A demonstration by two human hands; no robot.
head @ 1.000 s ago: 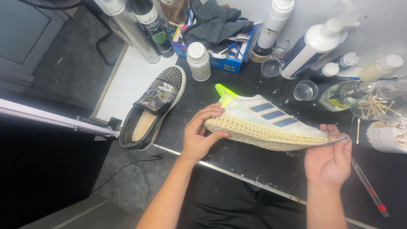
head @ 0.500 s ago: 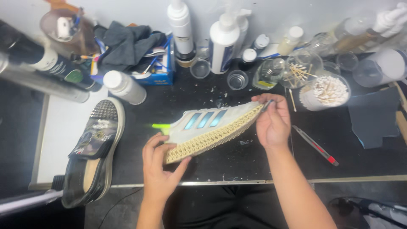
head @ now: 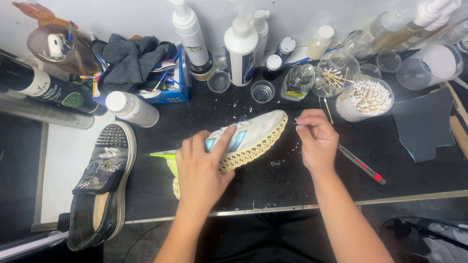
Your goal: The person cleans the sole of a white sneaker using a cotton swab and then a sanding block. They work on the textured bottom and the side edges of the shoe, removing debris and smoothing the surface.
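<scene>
A studded loafer (head: 100, 187) lies at the mat's left edge; the left hand (head: 200, 168) clamps over the white sneaker (head: 256, 131) mid-mat, toe pointing right; it looks light, upper soft, lattice sole springy, best gripped across the midfoot; the right hand (head: 317, 141) is curled by the toe, pinching something small.

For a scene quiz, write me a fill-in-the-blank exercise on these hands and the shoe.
1. The left hand grips the white sneaker by its ____ end.
2. The right hand is beside the sneaker's ____.
3. The sneaker's lattice sole is coloured ____.
4. The studded dark shoe lies to the ____ of the left hand.

Missing words: heel; toe; cream; left
</scene>
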